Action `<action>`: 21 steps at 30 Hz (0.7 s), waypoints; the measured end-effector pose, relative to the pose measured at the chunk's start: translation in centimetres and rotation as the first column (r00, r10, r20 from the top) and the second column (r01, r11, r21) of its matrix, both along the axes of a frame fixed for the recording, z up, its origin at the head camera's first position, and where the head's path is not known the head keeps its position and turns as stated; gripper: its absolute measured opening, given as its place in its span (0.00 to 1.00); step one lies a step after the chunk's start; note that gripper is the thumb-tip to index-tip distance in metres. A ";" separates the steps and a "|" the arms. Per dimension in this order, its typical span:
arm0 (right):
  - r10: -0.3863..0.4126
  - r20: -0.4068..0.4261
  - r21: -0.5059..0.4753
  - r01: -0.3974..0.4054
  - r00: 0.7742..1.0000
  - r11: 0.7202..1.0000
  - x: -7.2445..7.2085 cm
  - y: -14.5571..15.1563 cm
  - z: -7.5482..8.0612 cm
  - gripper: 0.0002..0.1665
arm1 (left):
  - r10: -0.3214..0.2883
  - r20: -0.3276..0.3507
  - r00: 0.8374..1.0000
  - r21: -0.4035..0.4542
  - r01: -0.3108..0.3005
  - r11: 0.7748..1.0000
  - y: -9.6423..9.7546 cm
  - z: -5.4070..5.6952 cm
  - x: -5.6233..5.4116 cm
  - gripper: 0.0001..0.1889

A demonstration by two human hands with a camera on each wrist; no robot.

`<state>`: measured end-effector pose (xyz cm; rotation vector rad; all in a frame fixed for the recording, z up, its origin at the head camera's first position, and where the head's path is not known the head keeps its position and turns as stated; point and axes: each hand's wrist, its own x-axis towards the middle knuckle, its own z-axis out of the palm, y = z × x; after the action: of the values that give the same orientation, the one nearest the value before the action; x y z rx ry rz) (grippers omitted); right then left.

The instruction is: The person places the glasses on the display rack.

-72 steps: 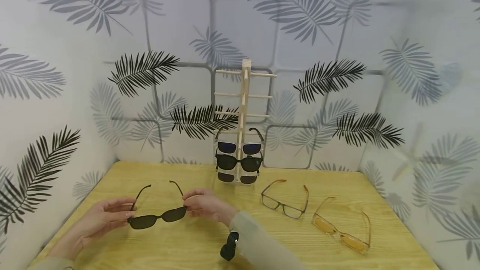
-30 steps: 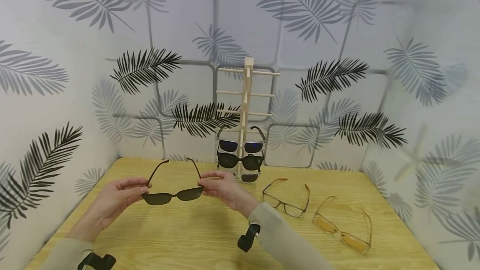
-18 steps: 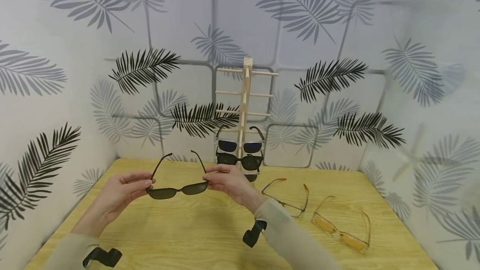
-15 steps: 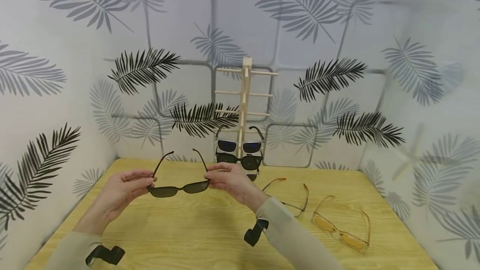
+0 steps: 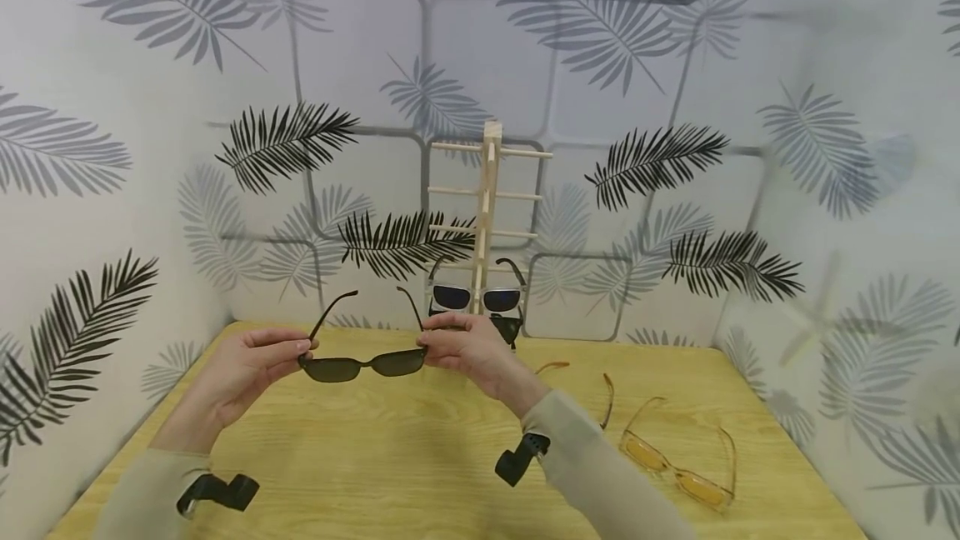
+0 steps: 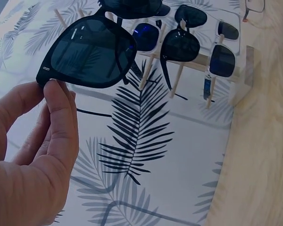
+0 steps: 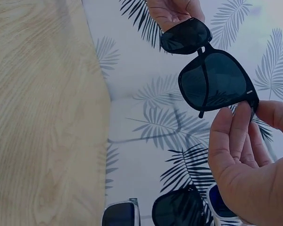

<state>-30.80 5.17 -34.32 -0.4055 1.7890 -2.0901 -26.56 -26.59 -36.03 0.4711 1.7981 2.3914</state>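
Note:
Black sunglasses (image 5: 333,369) with dark lenses hang above the table in the head view, temples unfolded and pointing away toward the wall. My left hand (image 5: 255,369) pinches their left hinge corner, and my right hand (image 5: 476,357) pinches the right one. In the left wrist view, thumb and fingers meet at the frame's corner below a dark lens (image 6: 92,54). A wooden glasses rack (image 5: 486,207) stands just beyond my right hand, its upper pegs bare. On it sit clear-framed sunglasses with dark blue lenses (image 5: 452,297) and black sunglasses (image 5: 508,329), the latter partly hidden by my right hand.
On the wooden table (image 5: 337,457), yellow-lens glasses (image 5: 702,490) lie at the right. Thin-framed glasses with brown temple tips (image 5: 608,394) are mostly covered by my right forearm. Leaf-patterned walls (image 5: 360,57) close in the back and sides.
Both hands have raised the black sunglasses from low over the table and carried them rightward toward the rack. My right hand and forearm now cover parts of the rack's lower glasses and the thin-framed glasses.

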 end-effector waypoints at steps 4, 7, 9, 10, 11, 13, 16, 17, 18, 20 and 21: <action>-0.011 -0.007 0.018 0.011 1.000 1.000 -0.1 0.5 0.6 0.13 | -0.011 -0.001 1.000 0.017 0.011 1.000 0.5 0.7 -0.1 0.12; -0.011 -0.008 0.022 0.011 1.000 1.000 0.0 0.8 0.9 0.15 | -0.007 0.010 1.000 0.022 0.007 1.000 0.8 0.9 -0.1 0.12; -0.017 -0.010 0.022 0.017 1.000 1.000 0.1 1.1 1.0 0.15 | 0.000 0.015 1.000 0.016 0.000 1.000 1.1 1.1 -0.1 0.13; -0.022 -0.013 0.026 0.023 1.000 0.999 0.1 1.2 1.1 0.15 | 0.006 0.014 1.000 0.009 -0.006 1.000 1.3 1.1 -0.1 0.12; -0.027 -0.017 0.028 0.027 0.999 0.999 0.1 1.3 1.3 0.15 | 0.009 0.012 1.000 0.005 -0.009 1.000 1.4 1.2 -0.2 0.12; -0.041 -0.018 0.029 0.041 0.999 0.999 0.2 1.6 1.6 0.15 | 0.012 0.010 1.000 -0.002 -0.012 1.000 1.7 1.5 -0.2 0.11; -0.054 -0.028 0.036 0.055 0.998 0.998 0.2 2.0 2.1 0.13 | 0.017 0.000 1.000 -0.007 -0.017 1.000 2.2 1.9 -0.4 0.11; -0.055 -0.031 0.036 0.056 0.998 0.998 0.2 2.1 2.3 0.13 | 0.017 -0.003 1.000 -0.007 -0.017 1.000 2.3 2.1 -0.4 0.11; -0.053 -0.032 0.036 0.054 0.998 0.998 0.3 2.2 2.4 0.12 | 0.016 -0.007 1.000 -0.009 -0.017 1.000 2.5 2.2 -0.4 0.11; -0.050 -0.035 0.039 0.052 0.998 0.998 0.3 2.4 2.7 0.11 | 0.018 -0.013 1.000 -0.020 -0.018 1.000 2.7 2.5 -0.5 0.11; -0.051 -0.033 0.036 0.052 0.998 0.998 0.4 2.5 2.7 0.10 | 0.019 -0.018 1.000 -0.028 -0.019 0.999 2.8 2.6 -0.5 0.10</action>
<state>-30.41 7.68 -31.58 -0.3889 1.8721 -2.0929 -27.06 -23.79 -33.44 0.4751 1.8494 2.3780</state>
